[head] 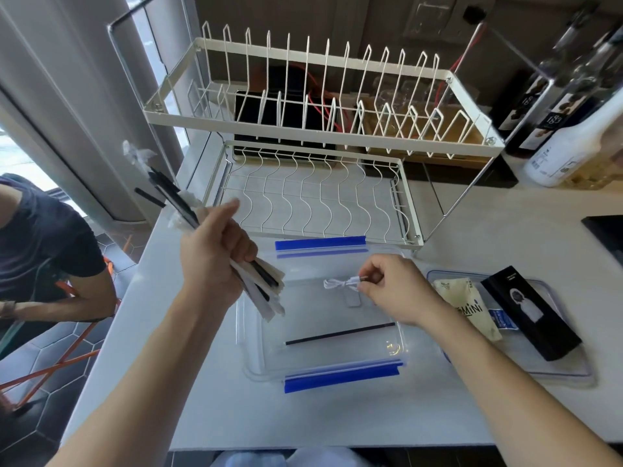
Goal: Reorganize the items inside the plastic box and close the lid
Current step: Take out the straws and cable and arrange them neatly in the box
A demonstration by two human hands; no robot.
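A clear plastic box (pixel 251 335) with blue latches front and back stands open on the white counter. My left hand (pixel 215 251) is shut on a bundle of black and white wrapped straws (pixel 263 291), held above the box's left side. My right hand (pixel 391 288) hovers over the box and pinches a small wrapped straw with a twisted white wrapper (pixel 340 284). One black straw (pixel 340 333) lies on the box's floor. The clear lid (pixel 569 372) lies to the right of the box, with a cream packet (pixel 468 308) and a black carton (pixel 532 311) resting on it.
A white two-tier wire dish rack (pixel 317 136) stands right behind the box. Dark bottles (pixel 553 106) and a white bottle (pixel 573 146) are at the back right. A black object (pixel 606 230) lies at the right edge. A seated person (pixel 43 251) is to the left, beyond the counter edge.
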